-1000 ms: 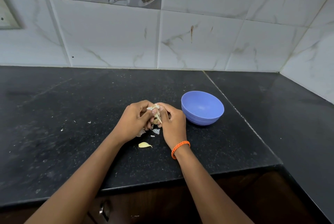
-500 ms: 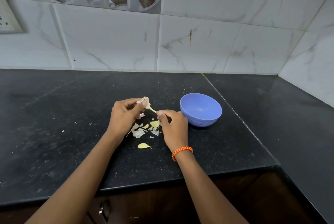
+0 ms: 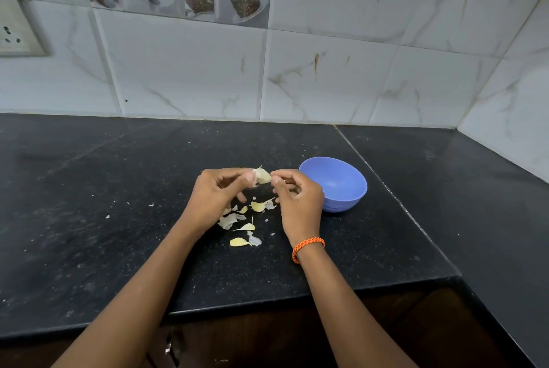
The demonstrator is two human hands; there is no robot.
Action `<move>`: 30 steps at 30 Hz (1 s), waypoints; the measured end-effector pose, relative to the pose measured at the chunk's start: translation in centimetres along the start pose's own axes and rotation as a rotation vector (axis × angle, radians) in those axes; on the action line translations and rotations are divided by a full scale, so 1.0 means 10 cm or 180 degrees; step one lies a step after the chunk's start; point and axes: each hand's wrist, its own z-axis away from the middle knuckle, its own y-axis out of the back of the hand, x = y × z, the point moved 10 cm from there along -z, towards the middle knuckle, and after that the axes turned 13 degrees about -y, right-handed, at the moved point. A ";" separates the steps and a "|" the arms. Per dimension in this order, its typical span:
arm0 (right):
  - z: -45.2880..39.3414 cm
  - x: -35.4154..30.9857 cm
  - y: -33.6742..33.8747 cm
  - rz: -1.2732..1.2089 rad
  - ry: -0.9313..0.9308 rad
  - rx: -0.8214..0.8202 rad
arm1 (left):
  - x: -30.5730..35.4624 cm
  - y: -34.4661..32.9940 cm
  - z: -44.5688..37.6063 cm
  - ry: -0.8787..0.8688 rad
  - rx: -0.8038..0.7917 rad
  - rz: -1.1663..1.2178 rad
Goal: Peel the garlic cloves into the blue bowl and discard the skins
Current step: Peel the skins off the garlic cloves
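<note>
My left hand (image 3: 215,197) pinches a pale garlic piece (image 3: 261,175) between thumb and forefinger, held above the black counter. My right hand (image 3: 298,200), with an orange band at the wrist, has its fingertips at the right edge of that same piece. Below the hands lie several loose cloves (image 3: 258,206) and papery skins (image 3: 228,221) on the counter; another clove (image 3: 238,242) lies nearer me. The blue bowl (image 3: 353,189) sits just right of my right hand, and its inside looks empty.
The black stone counter (image 3: 118,219) runs to a tiled wall at the back and right. Its front edge (image 3: 267,305) is close to me, with dark cabinets below. A wall socket (image 3: 15,32) is at far left. Small white flecks lie left of the hands.
My hands pulled apart from a tight cluster, uncovering cloves and skins on the counter. Now they meet again higher up, around one garlic piece.
</note>
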 end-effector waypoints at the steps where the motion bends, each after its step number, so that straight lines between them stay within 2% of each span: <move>1: 0.00 -0.01 0.03 0.0043 0.0057 0.0065 | 0.00 0.02 0.00 -0.0021 0.0034 -0.0154; 5: 0.05 -0.09 0.08 0.0187 0.0312 0.0149 | 0.00 0.04 -0.01 -0.0181 0.0057 -0.0755; 13: 0.12 -0.16 -0.03 0.0340 0.0557 0.0004 | 0.08 0.00 -0.02 -0.0339 -0.0083 -0.0860; 19: 0.14 -0.16 -0.09 0.0216 0.0455 -0.0194 | 0.08 -0.03 -0.04 -0.0451 -0.0139 -0.0683; 22: 0.15 -0.20 -0.10 0.0225 0.0500 -0.0192 | 0.12 -0.14 -0.02 -0.0461 -0.0328 -0.0586; 25: 0.13 -0.20 -0.08 0.0149 0.0420 -0.0136 | 0.17 -0.27 0.02 -0.0549 -0.0631 -0.0812; 30: 0.07 -0.08 -0.06 -0.0292 0.0088 -0.0147 | 0.18 -0.28 0.03 -0.0575 -0.0628 -0.0929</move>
